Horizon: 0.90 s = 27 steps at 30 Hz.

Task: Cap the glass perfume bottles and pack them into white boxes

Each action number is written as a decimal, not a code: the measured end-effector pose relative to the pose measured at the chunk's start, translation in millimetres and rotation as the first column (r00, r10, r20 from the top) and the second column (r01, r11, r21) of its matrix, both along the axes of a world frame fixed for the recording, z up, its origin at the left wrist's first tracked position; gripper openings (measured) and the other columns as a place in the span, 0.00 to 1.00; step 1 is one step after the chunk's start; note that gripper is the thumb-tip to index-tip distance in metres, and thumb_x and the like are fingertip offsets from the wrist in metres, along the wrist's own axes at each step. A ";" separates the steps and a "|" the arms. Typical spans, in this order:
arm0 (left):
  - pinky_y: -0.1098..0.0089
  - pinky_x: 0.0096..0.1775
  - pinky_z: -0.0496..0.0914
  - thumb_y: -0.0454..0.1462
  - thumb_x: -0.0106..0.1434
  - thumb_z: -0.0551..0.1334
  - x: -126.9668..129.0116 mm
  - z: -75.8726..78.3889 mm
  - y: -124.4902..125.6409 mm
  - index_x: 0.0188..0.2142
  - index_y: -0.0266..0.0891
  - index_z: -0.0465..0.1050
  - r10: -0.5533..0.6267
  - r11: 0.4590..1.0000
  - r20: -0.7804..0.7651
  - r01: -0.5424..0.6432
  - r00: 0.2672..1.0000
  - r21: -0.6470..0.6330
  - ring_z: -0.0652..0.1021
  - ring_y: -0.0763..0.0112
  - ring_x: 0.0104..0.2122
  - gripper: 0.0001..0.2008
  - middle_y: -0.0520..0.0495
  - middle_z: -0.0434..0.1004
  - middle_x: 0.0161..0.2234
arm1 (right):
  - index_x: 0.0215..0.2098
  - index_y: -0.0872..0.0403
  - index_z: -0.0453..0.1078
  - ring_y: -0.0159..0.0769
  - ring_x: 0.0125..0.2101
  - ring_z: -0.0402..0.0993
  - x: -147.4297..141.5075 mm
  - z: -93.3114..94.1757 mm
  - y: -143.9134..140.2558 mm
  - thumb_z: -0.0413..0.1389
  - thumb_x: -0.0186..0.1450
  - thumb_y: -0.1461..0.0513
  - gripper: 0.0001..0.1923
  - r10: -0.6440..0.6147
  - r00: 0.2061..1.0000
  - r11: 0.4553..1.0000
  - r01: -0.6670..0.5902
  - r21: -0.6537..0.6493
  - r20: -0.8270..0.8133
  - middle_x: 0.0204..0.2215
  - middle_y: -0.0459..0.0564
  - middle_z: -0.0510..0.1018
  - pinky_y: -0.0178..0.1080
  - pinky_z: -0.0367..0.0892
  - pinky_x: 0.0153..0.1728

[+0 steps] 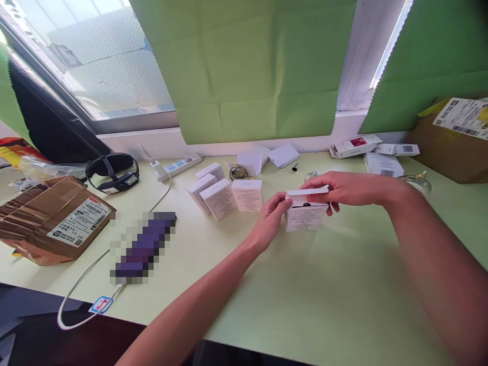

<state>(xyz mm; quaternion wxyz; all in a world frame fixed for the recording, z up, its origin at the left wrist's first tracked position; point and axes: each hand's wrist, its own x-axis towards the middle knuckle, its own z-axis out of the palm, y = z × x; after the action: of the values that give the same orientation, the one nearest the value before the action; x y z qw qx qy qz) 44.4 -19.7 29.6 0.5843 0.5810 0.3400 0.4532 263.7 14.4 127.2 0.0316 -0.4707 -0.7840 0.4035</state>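
A small white printed box (pixel 305 218) stands upright on the table, its top flap lifted. Something dark shows in the gap under the flap. My left hand (pixel 270 218) grips the box's left side, thumb at the upper front edge. From the right, my right hand (pixel 335 190) closes around the top right of the box, fingers at the flap and some behind it. Left of the box stand several similar boxes, among them a white carton (pixel 247 195). A round ornate bottle (pixel 238 173) with gold and black decoration sits behind them.
A brown cardboard box (pixel 84 223), a headset (pixel 112 173), a power strip (pixel 183 165) and a cabled phone (pixel 147 246) lie left. Flattened white boxes (pixel 284 155) and a small dark cap (pixel 296 166) are behind. At right are a glass bottle (pixel 419 183) and a large carton (pixel 450 147).
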 end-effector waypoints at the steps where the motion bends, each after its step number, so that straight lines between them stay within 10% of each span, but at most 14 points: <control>1: 0.69 0.51 0.64 0.45 0.70 0.56 0.0 -0.1 0.1 0.47 0.43 0.74 -0.003 1.000 0.002 0.003 1.000 -0.002 0.73 0.68 0.45 0.13 0.50 0.75 0.43 | 0.57 0.43 0.72 0.39 0.33 0.79 -0.1 -0.4 0.2 0.58 0.61 0.44 0.28 -0.014 1.000 1.000 0.014 0.016 0.007 0.47 0.49 0.79 0.40 0.71 0.33; 12: 0.70 0.48 0.65 0.44 0.68 0.59 -0.7 -0.4 2.6 0.46 0.41 0.74 0.013 1.000 0.028 -0.014 1.000 0.015 0.74 0.67 0.46 0.12 0.49 0.77 0.45 | 0.57 0.41 0.73 0.40 0.33 0.77 3.8 9.2 -4.7 0.59 0.60 0.43 0.29 -0.003 1.000 1.000 0.003 0.022 -0.010 0.37 0.47 0.81 0.40 0.68 0.32; 27: 0.66 0.52 0.66 0.43 0.69 0.55 -0.4 1.0 1.5 0.49 0.43 0.75 0.026 1.000 0.016 -0.026 1.000 0.003 0.74 0.64 0.49 0.15 0.48 0.78 0.48 | 0.59 0.39 0.70 0.42 0.34 0.78 0.4 10.0 -8.2 0.57 0.61 0.41 0.30 0.007 0.999 0.997 -0.010 0.072 0.047 0.50 0.48 0.78 0.44 0.68 0.37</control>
<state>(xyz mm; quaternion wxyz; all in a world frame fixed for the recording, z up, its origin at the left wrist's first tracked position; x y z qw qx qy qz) 44.0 -18.2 30.6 0.5800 0.5737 0.3421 0.4662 264.1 6.1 137.2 0.0282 -0.4752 -0.8006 0.3640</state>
